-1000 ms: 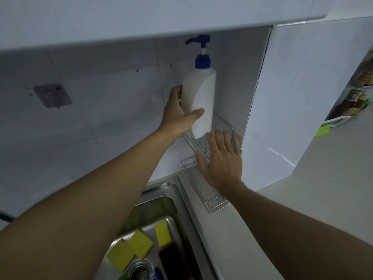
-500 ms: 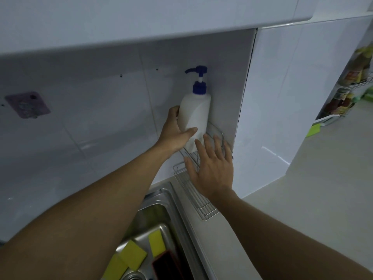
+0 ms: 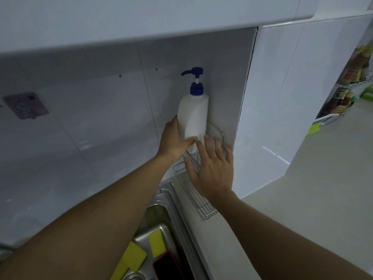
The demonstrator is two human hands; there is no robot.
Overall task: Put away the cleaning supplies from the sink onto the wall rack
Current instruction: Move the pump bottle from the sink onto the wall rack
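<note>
A white pump bottle (image 3: 194,116) with a blue pump head stands upright at the far end of the wire wall rack (image 3: 203,207), in the corner of the tiled wall. My left hand (image 3: 175,141) grips the bottle's lower part, thumb across its front. My right hand (image 3: 212,168) lies flat with straight fingers on the rack's front rail, just below the bottle. Down in the steel sink (image 3: 167,201) lie two yellow sponges (image 3: 157,243) (image 3: 133,257) and a dark red-edged item (image 3: 168,266).
A white cupboard underside (image 3: 141,21) hangs low over the rack. A purple wall hook pad (image 3: 26,106) sits at the left. The pale counter (image 3: 302,199) runs right toward a wire shelf of bottles (image 3: 347,91) and a green sponge (image 3: 312,129).
The bottle has come down from above the rack into its far corner, still in my left hand. My right hand stays on the rack.
</note>
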